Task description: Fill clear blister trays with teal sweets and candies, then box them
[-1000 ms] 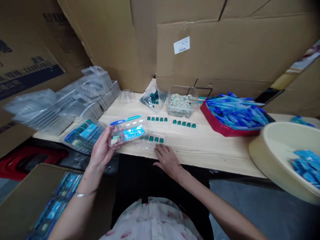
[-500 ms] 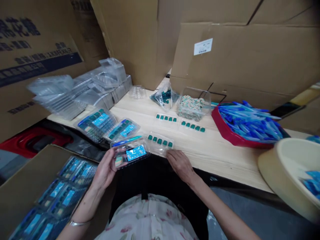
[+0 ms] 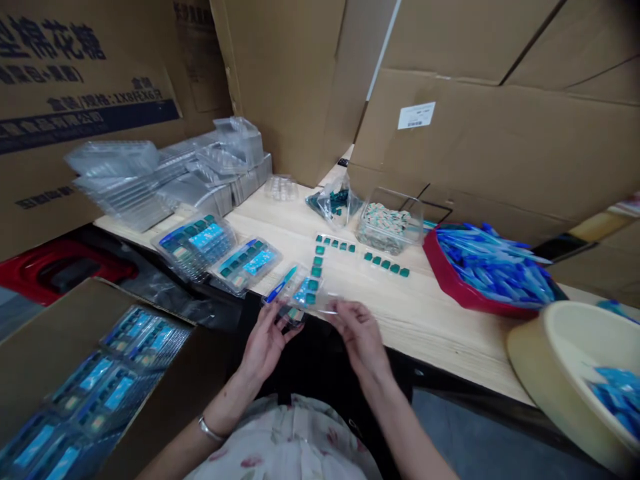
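Note:
My left hand (image 3: 264, 343) is closed on the near end of a clear plastic tray (image 3: 284, 295). The tray holds a blue-and-teal pen (image 3: 281, 284) and a blue patterned piece (image 3: 301, 292), and is now tilted. My right hand (image 3: 357, 328) pinches the near right corner of a clear plastic insert (image 3: 327, 301) with a row of dark green pieces (image 3: 316, 271) along it. This insert overlaps the right part of the tray; whether it touches inside is unclear. Two more rows of green pieces, a left row (image 3: 336, 245) and a right row (image 3: 387, 264), lie on the table beyond.
Filled clear packs (image 3: 197, 243) and stacked empty clear trays (image 3: 130, 193) stand left. A carton (image 3: 150, 393) of packs sits lower left. Behind are a bag of green pieces (image 3: 334, 202) and a clear box (image 3: 390, 223). Right are a red basin (image 3: 450, 283) of pens and a cream bucket (image 3: 535, 347).
The tray has swung from lying level to a slanted angle and shifted right. My right hand has lifted and turned the insert with green pieces from the table, bringing it over the tray.

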